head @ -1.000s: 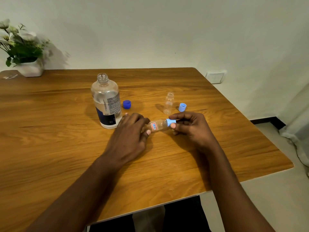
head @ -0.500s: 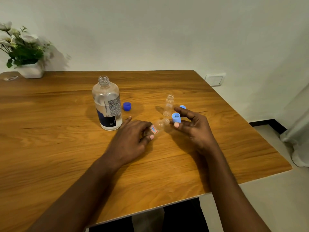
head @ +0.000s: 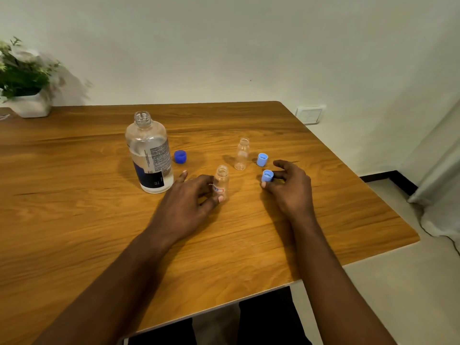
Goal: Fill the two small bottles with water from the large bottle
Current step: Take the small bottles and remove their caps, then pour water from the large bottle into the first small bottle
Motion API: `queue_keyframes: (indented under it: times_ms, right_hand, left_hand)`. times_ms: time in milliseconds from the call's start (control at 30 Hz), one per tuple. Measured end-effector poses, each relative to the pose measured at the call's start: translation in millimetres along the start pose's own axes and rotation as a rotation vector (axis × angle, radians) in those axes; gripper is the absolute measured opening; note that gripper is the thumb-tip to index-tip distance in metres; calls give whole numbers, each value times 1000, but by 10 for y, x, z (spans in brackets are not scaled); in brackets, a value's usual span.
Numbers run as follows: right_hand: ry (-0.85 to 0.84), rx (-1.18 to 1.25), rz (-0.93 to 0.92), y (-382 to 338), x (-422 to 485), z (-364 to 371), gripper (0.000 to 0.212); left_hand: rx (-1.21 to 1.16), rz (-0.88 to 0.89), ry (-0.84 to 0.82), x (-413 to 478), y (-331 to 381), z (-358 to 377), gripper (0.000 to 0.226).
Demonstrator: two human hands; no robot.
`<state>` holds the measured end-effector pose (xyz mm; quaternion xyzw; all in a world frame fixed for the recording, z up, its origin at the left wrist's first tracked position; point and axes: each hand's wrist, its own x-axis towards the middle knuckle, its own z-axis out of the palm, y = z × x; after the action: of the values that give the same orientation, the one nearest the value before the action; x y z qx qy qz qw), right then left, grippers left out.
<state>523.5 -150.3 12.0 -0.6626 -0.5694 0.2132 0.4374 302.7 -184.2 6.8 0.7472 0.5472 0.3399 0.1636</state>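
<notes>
The large clear bottle (head: 150, 155) stands uncapped and partly filled on the wooden table (head: 74, 220). Its dark blue cap (head: 180, 156) lies just to its right. My left hand (head: 189, 202) holds a small labelled bottle (head: 221, 181) upright on the table, mouth uncovered. A second small bottle (head: 242, 154) stands empty and uncapped behind it. My right hand (head: 290, 185) pinches a light blue cap (head: 267, 176) just above the table. Another light blue cap (head: 262, 159) lies beside the far small bottle.
A potted plant in a white pot (head: 27, 95) sits at the table's far left corner. The table's right edge (head: 373, 190) runs close to my right hand, with floor and a curtain (head: 443, 170) beyond. A wall socket (head: 310, 114) is behind the table.
My right hand pulled the light blue cap off the labelled small bottle and moved it right. My left hand tipped that bottle from lying to upright.
</notes>
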Motion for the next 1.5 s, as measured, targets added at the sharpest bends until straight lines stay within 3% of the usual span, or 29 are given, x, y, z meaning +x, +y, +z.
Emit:
queue_keyframes:
  times_ms: [100,233,367,433,500,600,767,833,900,1033,1133,1367,1500]
  right_hand:
    - [50,-55,-21,-32,-36,4,65]
    - [170,66,-187,-166,-252,79,34]
    - [-183,150,-154,-277,-483,280,47]
    - [-267,159,-161,-319,-524,362,56]
    - [-287,151,-203,-367,-542,415,51]
    - [-275,147,-210,-391,-538,449,42]
    - [-284,131,-222,-406,-496,488,42]
    - [-287,123,-231,-421,-474,519,53]
    - [-290,117,-237,-445,-442,556,56]
    - [-317,99,-285,-517,-405,644,42]
    - [-322,94,-319,-555,-396,685,41]
    - [-245,145,-358,-494,-414,686,36]
    - [-256,146,-364,-486,-449,654,49]
  left_hand:
    - [5,-15,10,-5,5,2,37]
    - [1,-8,8,-9,-4,5,36]
    - [38,21,1,8,-46,10,32]
    - [77,-2,-33,2,-90,24,40]
    - [95,-72,-30,-52,-116,23,50]
    - [80,-158,69,-237,-44,-41,46]
    - [-3,-322,384,-526,18,-270,11]
    - [-95,-414,493,-543,-76,-358,17]
    - [-179,-461,574,-514,-196,-431,36]
    - [-225,-457,437,-396,-378,-494,89]
    - [-244,-387,339,-241,-468,-531,105]
    - [-294,-294,270,-10,-631,-592,84]
    - [-269,-256,283,10,-681,-646,80]
